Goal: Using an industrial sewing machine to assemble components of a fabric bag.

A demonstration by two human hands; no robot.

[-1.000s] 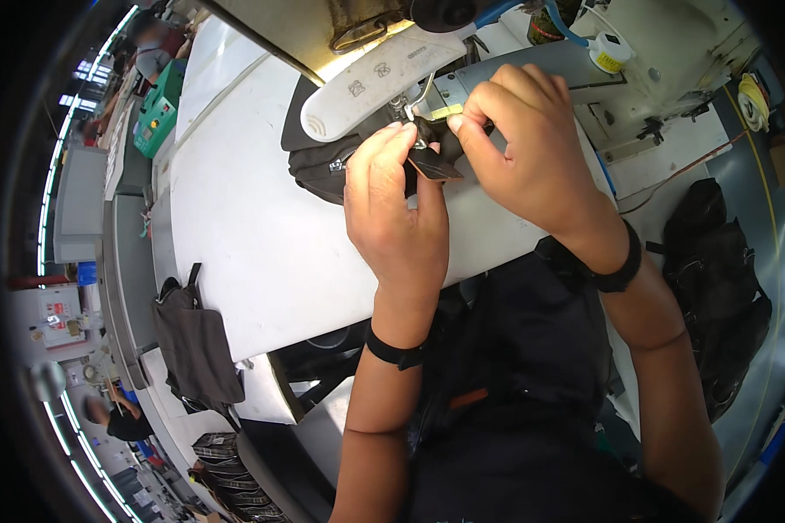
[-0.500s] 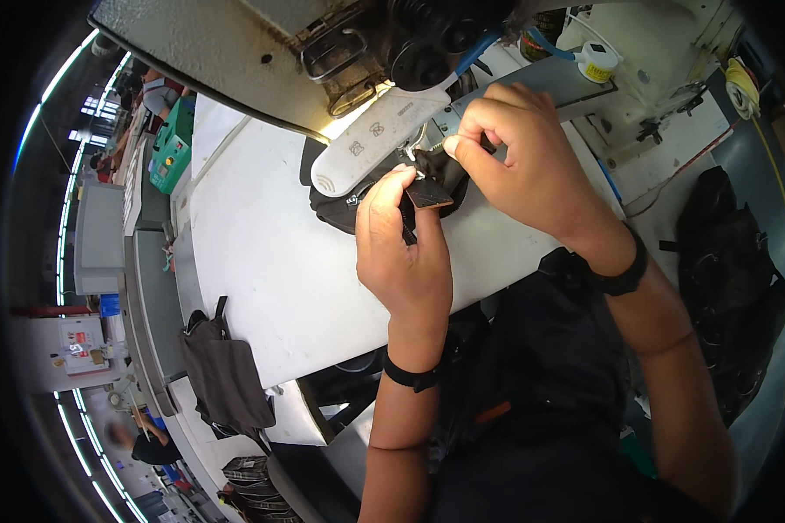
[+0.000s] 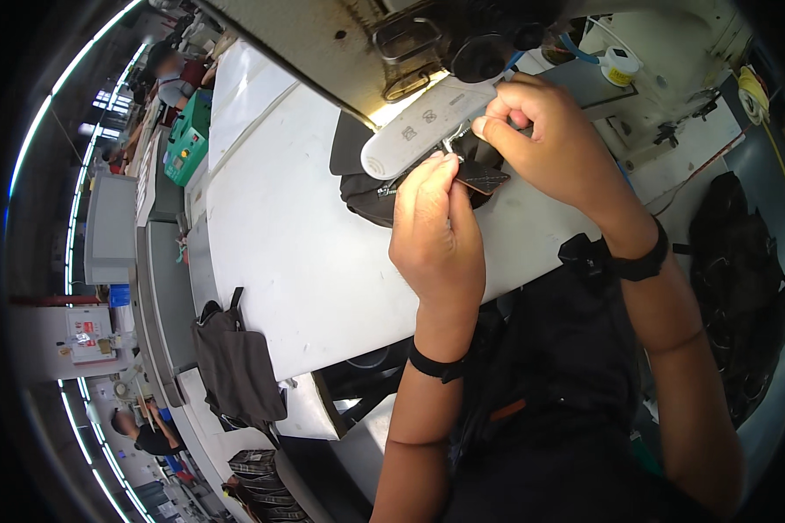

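At upper centre, pinching dark tab (image 3: 484, 179) in left hand (image 3: 438, 231) over dark bag (image 3: 371, 199) on table (image 3: 296, 270); with right hand (image 3: 554, 148), pressing thumb and forefinger together, on what cannot tell.

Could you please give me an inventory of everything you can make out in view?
Sewing machine: one, grey, top centre
Oblong cover: one, pale grey, below the machine's head
Bag: one, dark, partly under the cover
Tab: one, dark with brown edge, at the left fingertips
Table: one, white, centre
Second bag: one, dark brown, lower left
Bag pile: one, black, right
Striped cloth stack: one, dark, bottom left
Box: one, green, upper left
Container: one, white and yellow, upper right
Co-workers: at least two, one in black, left background
Wristbands: two, black, both wrists
Left hand: one, bare, pinching the tab
Right hand: one, bare, fingertips pinched, right of the cover
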